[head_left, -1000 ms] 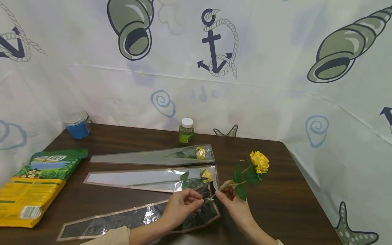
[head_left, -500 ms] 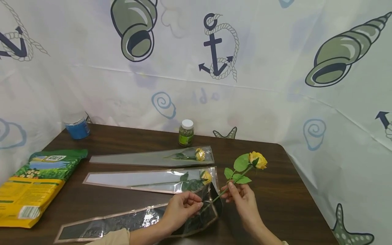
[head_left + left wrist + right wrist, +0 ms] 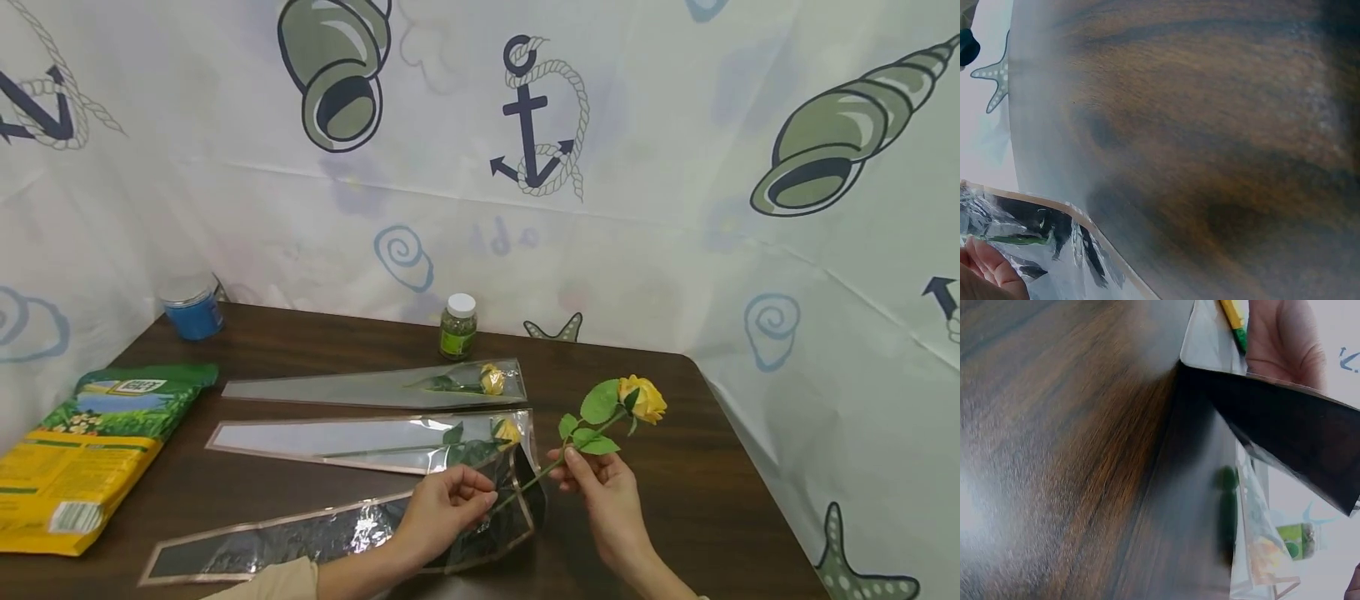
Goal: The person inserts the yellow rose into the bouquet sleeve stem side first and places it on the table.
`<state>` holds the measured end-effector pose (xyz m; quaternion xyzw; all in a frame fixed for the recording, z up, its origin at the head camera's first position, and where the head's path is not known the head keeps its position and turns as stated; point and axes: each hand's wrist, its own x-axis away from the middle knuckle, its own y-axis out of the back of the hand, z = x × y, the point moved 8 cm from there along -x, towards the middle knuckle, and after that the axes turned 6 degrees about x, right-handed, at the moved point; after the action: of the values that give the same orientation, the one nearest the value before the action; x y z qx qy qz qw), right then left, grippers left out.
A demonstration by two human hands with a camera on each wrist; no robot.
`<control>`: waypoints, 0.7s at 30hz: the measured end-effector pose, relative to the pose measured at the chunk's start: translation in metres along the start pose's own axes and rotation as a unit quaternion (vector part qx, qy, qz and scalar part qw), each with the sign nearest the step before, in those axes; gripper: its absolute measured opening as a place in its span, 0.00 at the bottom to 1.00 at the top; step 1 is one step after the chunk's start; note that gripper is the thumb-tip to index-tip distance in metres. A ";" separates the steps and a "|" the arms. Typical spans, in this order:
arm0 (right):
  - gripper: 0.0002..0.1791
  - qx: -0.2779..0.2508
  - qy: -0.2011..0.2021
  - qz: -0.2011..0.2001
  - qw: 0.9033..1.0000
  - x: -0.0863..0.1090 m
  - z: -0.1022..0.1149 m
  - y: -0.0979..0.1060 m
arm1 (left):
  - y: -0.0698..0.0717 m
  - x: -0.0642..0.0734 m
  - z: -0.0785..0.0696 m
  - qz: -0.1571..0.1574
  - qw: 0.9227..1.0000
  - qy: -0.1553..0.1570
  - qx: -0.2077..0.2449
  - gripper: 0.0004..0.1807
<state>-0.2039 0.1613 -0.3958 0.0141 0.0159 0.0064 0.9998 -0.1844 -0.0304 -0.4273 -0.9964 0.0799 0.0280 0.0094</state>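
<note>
A yellow rose [image 3: 641,400] with green leaves slants over the table, its stem pinched just below the leaves by my right hand [image 3: 609,500]. The stem's lower part reaches into the mouth of a black flower sleeve [image 3: 337,533] with a clear front and pinkish-gold edging. My left hand [image 3: 444,510] pinches the sleeve's clear film beside the stem. In the left wrist view, the left hand [image 3: 991,275] shows at the lower left, near a green stretch of stem [image 3: 1019,239]. The sleeve's black back [image 3: 1291,437] stands lifted in the right wrist view.
Behind lie a white sleeve [image 3: 300,435] and a grey sleeve [image 3: 315,387], each with a yellow rose inside. A green-and-yellow bag [image 3: 97,467] is at the left. A green-labelled jar [image 3: 457,329] and a blue jar [image 3: 193,315] stand at the table's back.
My right hand has shifted right and up the stem. The rose has turned, so its leaves now face up, and its stem reaches farther into the black sleeve. The left hand stays in place.
</note>
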 end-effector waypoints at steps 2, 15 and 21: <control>0.13 -0.009 -0.018 -0.003 1.000 0.002 -0.002 0.001 | 0.000 0.001 0.001 0.000 1.000 0.002 -0.003 0.09; 0.12 -0.228 -0.114 0.183 0.949 0.003 -0.011 -0.022 | 0.001 -0.002 -0.004 -0.010 1.000 0.005 -0.007 0.10; 0.13 -0.236 -0.085 0.184 0.950 0.001 -0.010 -0.019 | 0.001 -0.002 -0.004 -0.011 1.000 0.010 0.007 0.09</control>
<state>-0.2026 0.1425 -0.4063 -0.2192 -0.0744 0.1930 0.9535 -0.1859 -0.0314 -0.4235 -0.9974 0.0689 0.0171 0.0159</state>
